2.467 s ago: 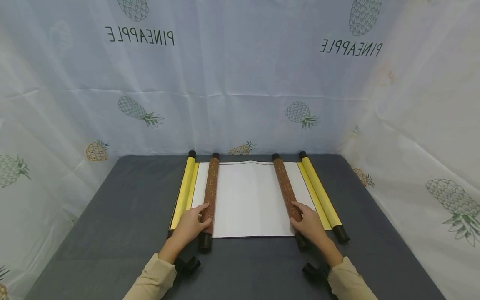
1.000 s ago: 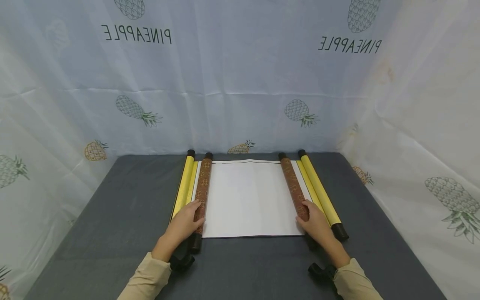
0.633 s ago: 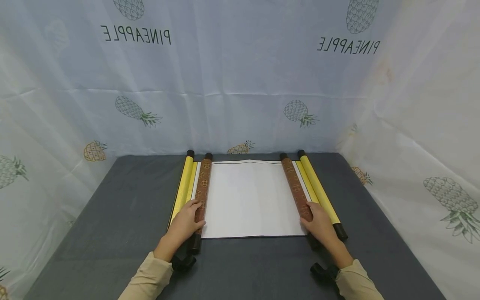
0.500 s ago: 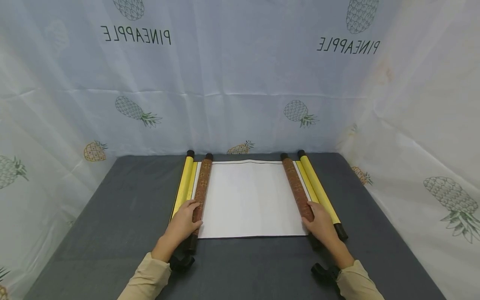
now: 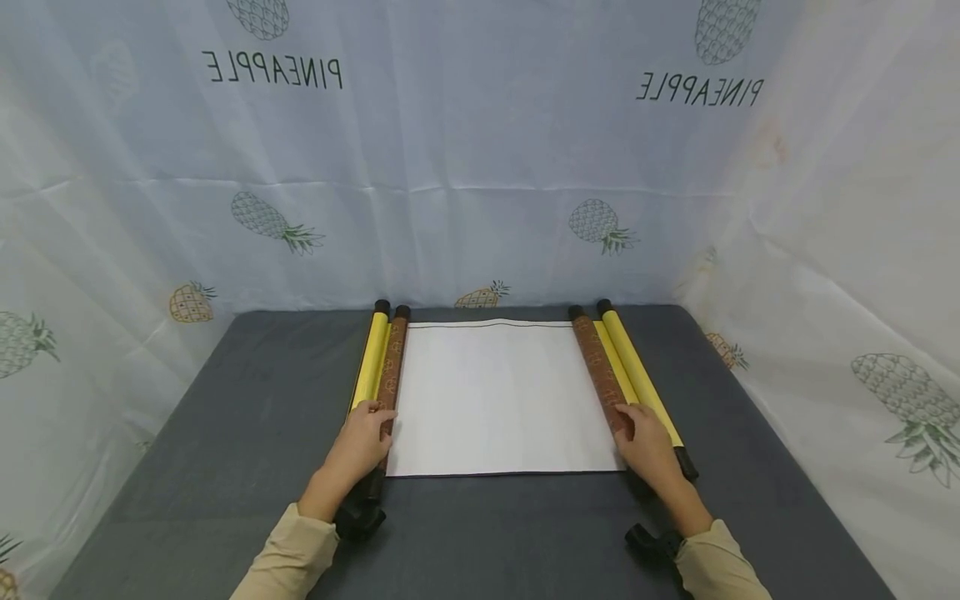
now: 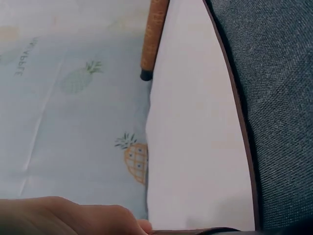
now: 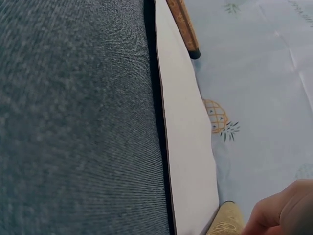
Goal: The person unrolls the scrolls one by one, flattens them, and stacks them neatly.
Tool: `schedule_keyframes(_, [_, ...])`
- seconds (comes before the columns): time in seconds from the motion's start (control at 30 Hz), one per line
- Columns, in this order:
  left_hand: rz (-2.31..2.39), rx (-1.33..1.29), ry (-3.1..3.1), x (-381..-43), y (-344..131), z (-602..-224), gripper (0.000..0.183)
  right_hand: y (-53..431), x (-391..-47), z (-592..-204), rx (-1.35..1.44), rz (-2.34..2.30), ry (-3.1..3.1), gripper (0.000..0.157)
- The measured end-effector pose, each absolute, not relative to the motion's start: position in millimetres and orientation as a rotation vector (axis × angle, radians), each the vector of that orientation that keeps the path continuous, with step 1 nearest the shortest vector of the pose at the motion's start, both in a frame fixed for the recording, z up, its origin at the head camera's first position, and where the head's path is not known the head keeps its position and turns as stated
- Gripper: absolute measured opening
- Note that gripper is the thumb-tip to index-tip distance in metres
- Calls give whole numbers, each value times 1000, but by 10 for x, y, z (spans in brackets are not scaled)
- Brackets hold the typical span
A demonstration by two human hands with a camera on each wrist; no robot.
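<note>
A scroll with a white sheet point(image 5: 498, 400) lies spread on the table, its two brown patterned rolls with black ends at the sides. My left hand point(image 5: 358, 442) grips the near part of the left brown roll point(image 5: 392, 367). On the other side, my right hand point(image 5: 647, 446) grips the near part of the right brown roll point(image 5: 597, 362). Just outside them lie a left yellow roll point(image 5: 369, 358) and a right yellow roll point(image 5: 637, 367), black-ended. In the left wrist view the left hand point(image 6: 83, 216) shows only in part; its grip is mostly out of frame.
Dark grey cloth point(image 5: 502, 533) covers the table. A pale curtain point(image 5: 480, 233) printed with pineapples hangs behind and at both sides. Black wrist mounts point(image 5: 654, 546) sit at the sleeves.
Both hands have moved outward with the brown rolls, left to the left and right to the right. More white sheet shows between them, and the rolls are closer to the yellow ones.
</note>
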State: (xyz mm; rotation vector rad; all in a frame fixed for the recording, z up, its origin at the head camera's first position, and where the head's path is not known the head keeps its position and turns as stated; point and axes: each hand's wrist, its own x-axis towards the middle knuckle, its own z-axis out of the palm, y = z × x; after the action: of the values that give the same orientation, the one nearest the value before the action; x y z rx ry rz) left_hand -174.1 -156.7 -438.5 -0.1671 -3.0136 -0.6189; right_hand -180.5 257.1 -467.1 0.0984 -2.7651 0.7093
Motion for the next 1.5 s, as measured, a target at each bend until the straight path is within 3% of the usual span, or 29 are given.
schedule_keyframes(0.27, [-574, -114, -3040, -1731, -1539, -4351, 26, 2565, -1806, -4575, -43, 651, -2865, 42])
schedule_keyframes(0.93, [-558, -19, -3104, -1791, -1619, -4323, 56, 2688, -1834, -4580, -247, 711, -2951, 60])
schedule_keyframes(1.27, [-457, -82, -3046, -1730, -1546, -4364, 51, 2736, -1802, -4630, -120, 789, -2845, 51])
schedule_keyframes(1.5, [-511, 2, -3011, -1720, -1523, -4394, 60, 2754, -1828, -4663, 55, 708, -2804, 37])
